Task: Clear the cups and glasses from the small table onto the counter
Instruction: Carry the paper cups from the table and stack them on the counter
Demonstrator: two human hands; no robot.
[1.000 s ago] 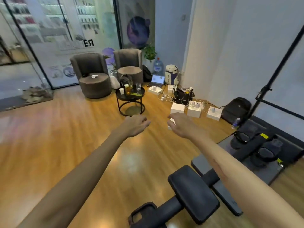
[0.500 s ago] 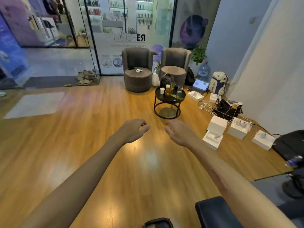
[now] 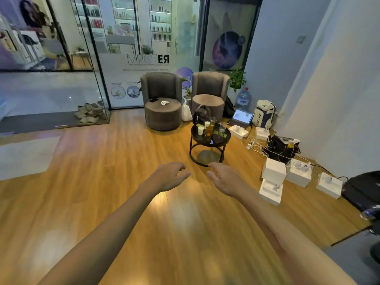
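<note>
A small round black table (image 3: 210, 143) stands on the wooden floor a few steps ahead. On it are two white paper cups (image 3: 201, 130), a glass of amber drink (image 3: 209, 130), a clear empty glass (image 3: 222, 127) and another glass (image 3: 212, 121) behind. My left hand (image 3: 169, 176) and my right hand (image 3: 223, 178) are stretched out in front of me, well short of the table. Both hold nothing and their fingers are loosely relaxed. No counter is in view.
Two grey armchairs (image 3: 162, 99) stand behind the table. White boxes (image 3: 274, 171), cables (image 3: 255, 146), a black bag (image 3: 281, 148), a laptop (image 3: 241, 117) and a backpack (image 3: 264, 114) lie along the right wall. Glass doors (image 3: 92, 58) are at the left.
The view has swung left and moved forward: the black exercise machine dropped out of sight and the table is now nearer and more central. Both hands stay held out, holding nothing.
</note>
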